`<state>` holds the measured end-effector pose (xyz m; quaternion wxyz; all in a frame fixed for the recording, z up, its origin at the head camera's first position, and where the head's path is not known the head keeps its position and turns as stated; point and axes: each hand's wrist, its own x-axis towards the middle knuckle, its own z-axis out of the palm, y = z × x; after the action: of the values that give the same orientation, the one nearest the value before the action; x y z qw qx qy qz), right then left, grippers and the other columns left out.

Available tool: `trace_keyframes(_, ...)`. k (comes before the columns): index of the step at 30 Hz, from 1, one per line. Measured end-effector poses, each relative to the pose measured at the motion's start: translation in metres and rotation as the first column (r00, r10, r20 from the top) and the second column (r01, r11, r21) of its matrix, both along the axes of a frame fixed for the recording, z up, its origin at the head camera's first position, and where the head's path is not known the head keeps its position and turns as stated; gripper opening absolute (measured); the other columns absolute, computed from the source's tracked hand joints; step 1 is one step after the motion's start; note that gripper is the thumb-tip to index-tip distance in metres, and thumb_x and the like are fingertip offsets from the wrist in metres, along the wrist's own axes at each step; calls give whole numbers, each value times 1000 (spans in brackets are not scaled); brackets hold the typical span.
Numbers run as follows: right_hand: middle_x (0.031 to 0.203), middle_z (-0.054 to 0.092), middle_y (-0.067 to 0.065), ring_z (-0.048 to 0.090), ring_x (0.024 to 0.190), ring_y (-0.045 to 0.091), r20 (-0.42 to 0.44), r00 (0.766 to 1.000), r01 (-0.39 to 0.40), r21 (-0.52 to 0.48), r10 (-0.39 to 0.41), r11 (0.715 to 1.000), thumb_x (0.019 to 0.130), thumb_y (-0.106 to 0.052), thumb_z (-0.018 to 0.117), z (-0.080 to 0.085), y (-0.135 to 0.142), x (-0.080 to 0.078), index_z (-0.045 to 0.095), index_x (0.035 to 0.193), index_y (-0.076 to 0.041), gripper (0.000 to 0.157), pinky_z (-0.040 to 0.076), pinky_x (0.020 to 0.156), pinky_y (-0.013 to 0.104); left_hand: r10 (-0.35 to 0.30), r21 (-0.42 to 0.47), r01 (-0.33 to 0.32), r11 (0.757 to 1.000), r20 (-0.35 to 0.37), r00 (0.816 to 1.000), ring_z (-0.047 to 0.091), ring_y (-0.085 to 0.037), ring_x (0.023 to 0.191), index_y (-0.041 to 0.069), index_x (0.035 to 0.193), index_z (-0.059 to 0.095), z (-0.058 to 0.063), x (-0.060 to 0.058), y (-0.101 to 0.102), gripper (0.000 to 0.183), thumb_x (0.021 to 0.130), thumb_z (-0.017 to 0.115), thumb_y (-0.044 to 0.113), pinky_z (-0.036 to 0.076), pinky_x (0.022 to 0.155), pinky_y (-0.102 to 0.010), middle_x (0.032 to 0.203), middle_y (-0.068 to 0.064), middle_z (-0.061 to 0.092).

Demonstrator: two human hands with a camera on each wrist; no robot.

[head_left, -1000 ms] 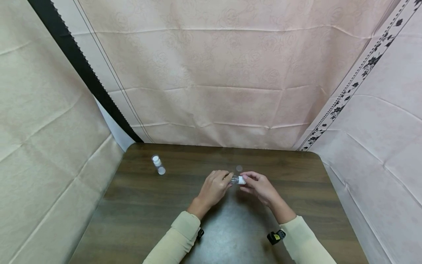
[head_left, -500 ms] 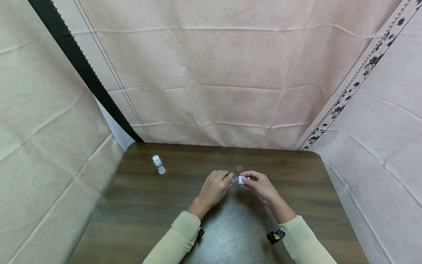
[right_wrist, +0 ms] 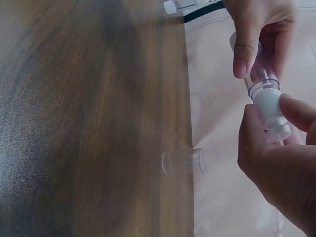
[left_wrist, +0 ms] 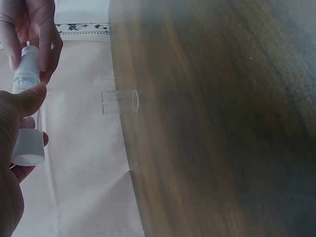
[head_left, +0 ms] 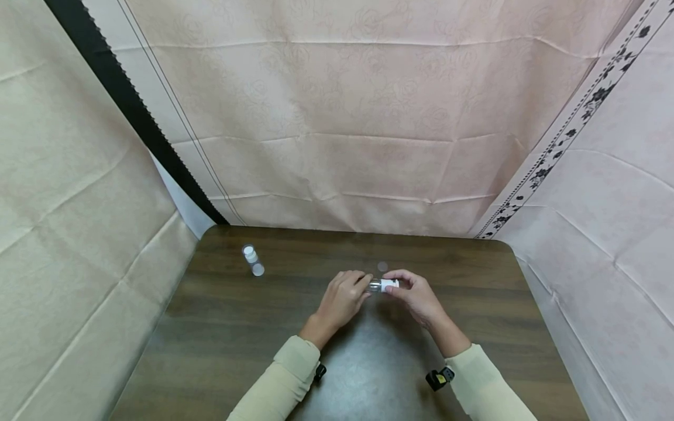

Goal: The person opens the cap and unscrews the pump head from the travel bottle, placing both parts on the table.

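A small clear pump bottle with a white base lies sideways between the two hands. My left hand grips its clear body, and in the left wrist view the thumb lies across it near the white base. My right hand pinches the white pump top between thumb and fingers. A thin tube shows inside the clear body in the right wrist view, and a short stem sticks out of the top's end. Beyond the hands, a clear cap stands on the table, touched by neither hand.
A second small clear bottle with a white top stands at the table's back left. The brown wooden table ends at a pale cloth backdrop, with more cloth hanging at both sides.
The white pump top has shifted slightly right, and more of it shows past the right thumb. The right fingers have changed position around it. The left hand, cap and second bottle look unmoved.
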<state>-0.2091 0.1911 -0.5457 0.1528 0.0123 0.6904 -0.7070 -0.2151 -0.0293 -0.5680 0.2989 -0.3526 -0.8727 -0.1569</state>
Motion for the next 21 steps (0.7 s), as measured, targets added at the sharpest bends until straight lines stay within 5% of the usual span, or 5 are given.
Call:
trace_keyframes(6, 122, 67, 12, 69, 102, 16, -40, 999, 16, 56, -14, 998, 93, -2, 75, 0, -3, 1, 66, 124, 2, 33, 60, 85, 30, 8, 14, -9, 1000, 44, 999, 70, -16, 91, 8, 118, 76, 0, 1, -1, 36, 88, 84, 26, 58, 79, -29, 105, -4, 74)
trace_keyframes(13, 123, 71, 19, 68, 104, 18, -194, 981, 33, 181, 2, 983, 92, 1, 74, -3, -5, 5, 70, 121, -1, 29, 58, 84, 26, -2, 60, -5, 998, 113, 994, 70, -16, 92, 8, 118, 76, -1, 2, -1, 39, 84, 88, 23, 58, 77, -30, 105, -4, 74)
trace_keyframes(21, 131, 66, 26, 68, 109, 16, -276, 961, 67, 169, -18, 983, 91, 5, 73, -8, -8, 7, 65, 128, 1, 37, 57, 85, 21, 12, 68, -20, 997, 126, 992, 70, -16, 92, 8, 118, 76, -1, 5, -1, 41, 82, 88, 24, 59, 80, -32, 105, -4, 73)
